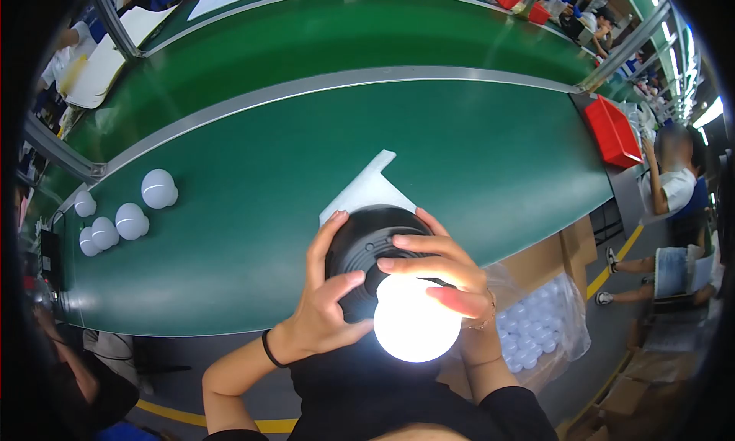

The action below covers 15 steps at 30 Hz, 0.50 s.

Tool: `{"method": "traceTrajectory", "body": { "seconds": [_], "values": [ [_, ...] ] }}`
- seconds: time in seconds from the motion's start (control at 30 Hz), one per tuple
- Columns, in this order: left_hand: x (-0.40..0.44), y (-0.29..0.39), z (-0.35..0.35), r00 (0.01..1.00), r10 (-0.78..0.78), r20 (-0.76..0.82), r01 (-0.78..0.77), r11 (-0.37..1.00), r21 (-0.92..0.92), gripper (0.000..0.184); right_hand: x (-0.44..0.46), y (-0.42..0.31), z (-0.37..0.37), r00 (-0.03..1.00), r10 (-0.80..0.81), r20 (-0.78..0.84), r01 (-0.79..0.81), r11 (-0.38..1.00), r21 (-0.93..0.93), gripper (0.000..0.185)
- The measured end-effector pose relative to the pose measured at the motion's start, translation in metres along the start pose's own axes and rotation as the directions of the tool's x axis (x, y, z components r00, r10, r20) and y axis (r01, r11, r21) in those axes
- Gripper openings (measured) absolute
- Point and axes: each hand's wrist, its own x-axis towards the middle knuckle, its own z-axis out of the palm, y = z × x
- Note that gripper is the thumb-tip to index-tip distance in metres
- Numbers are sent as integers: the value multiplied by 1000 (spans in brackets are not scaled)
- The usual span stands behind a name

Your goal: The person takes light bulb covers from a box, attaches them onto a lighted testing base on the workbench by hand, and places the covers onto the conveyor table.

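Observation:
A black, round device (375, 238) with ridged rings is held up close to my body, over the near edge of the table. My left hand (325, 299) is closed around its left side, the thumb lying across its face. From the right, my right hand (444, 261) grips the same device, with two fingers laid over its face and one at the far rim. A brightly lit round bulb (417, 326) sits against the device's near side, under the right hand's lower finger. Glare hides how bulb and device join. Behind them a white sheet (371, 184) lies on the green table.
Several white bulbs (159, 188) stand at the table's left. A cardboard box (578, 246) with a plastic bag of many white bulbs (528, 326) is below right. A red bin (612, 131) sits at the right end. A person (674, 173) is seated beyond it.

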Motion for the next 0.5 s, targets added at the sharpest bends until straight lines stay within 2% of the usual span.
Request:
{"method": "traceTrajectory", "body": {
  "seconds": [0.07, 0.13, 0.17, 0.2, 0.23, 0.27, 0.33, 0.43, 0.47, 0.5],
  "values": [
    [0, -7, 1, 997, 41, -64, -44, 998, -47, 84, 12, -3, 5, 998, -59, 23, 62, 985, -160, 36],
    [1, -13, 0, 992, 88, -86, -92, 995, -43, 95, 20, -5, 10, 998, -57, 41, 64, 977, -203, 40],
    [-2, -16, 0, 993, 70, -93, -74, 996, -43, 95, 25, -7, 12, 997, -55, 49, 65, 973, -223, 41],
    [-3, -19, 0, 994, 53, -100, -58, 997, -44, 94, 32, -13, 13, 999, -16, 47, 28, 965, -262, 22],
    [-3, -20, -1, 994, 36, -106, -41, 998, -47, 94, 34, -13, 15, 998, -20, 51, 33, 963, -268, 28],
    [1, -20, 1, 986, 79, -146, -89, 994, -57, 90, 35, -11, 16, 998, -23, 57, 38, 961, -275, 35],
    [-8, -18, 0, 955, -268, -125, 224, 931, -289, 88, 38, -8, 17, 998, -22, 58, 37, 960, -278, 47],
    [1, -26, -10, 998, -42, 42, 36, 989, 144, 90, 41, -1, 18, 999, -6, 31, 14, 965, -264, 63],
    [4, -25, -12, 990, -89, 112, 69, 982, 175, 100, 44, 1, 18, 1000, 3, 14, 1, 967, -256, 66],
    [3, -23, -13, 980, -161, 120, 146, 981, 129, 103, 45, 2, 19, 1000, 12, -2, -12, 969, -248, 69]
  ]
}}
